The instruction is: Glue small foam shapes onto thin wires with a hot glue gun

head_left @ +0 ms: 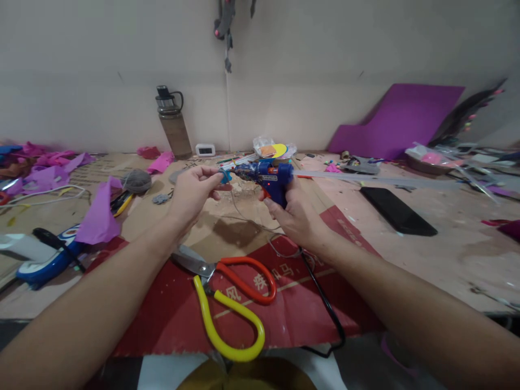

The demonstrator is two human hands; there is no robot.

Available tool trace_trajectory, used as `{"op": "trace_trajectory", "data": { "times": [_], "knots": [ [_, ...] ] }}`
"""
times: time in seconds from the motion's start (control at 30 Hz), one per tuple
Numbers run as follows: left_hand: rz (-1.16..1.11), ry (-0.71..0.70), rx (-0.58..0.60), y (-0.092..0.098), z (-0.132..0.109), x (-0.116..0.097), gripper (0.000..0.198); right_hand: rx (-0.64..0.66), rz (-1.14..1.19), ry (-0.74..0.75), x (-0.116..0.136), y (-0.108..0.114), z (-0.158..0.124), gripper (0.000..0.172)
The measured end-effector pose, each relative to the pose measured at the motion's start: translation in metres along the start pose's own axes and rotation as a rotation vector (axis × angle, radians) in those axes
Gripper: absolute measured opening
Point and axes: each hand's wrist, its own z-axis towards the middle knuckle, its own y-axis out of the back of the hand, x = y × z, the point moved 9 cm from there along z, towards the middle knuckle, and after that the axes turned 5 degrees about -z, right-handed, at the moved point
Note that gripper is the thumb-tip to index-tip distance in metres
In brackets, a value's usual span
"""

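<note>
1. Hands meet above the middle of the counter (447,254), both raised off its surface.
2. The right hand (294,216) is clenched around the grip of a blue glue gun (272,176), whose nozzle points left. A small red light shows on the gun's body.
3. The left hand (193,192) pinches a small blue piece (226,175) between thumb and fingertips, right at the nozzle. Whether piece and nozzle touch cannot be told.
4. A black cord (325,303) runs from below the right hand toward the near edge, crossing a red cardboard sheet (170,314) printed with pale characters.
5. On that cardboard, near and under the forearms, lie scissors (231,292) with one yellow and one orange handle loop, blades pointing left.
6. Left of the left hand lies a crumpled purple paper (99,211), with a grey yarn ball (137,180) just beyond it.
7. To the right, well apart from the hands, a black phone (396,210) lies flat.
8. Far back, a bottle (174,123) stands upright by the wall, with a small white clock (205,149) just to its right.
9. A purple sheet (398,119) leans on the wall at far right.
</note>
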Motion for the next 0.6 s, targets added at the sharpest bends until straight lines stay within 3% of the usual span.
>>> {"op": "trace_trajectory", "data": {
  "times": [0.6],
  "knots": [
    [0.000, 0.004, -0.001, -0.0004, -0.0008, 0.0017, 0.017, -0.011, -0.031, 0.030, 0.0074, -0.0004, -0.0003, 0.014]
  ]
}}
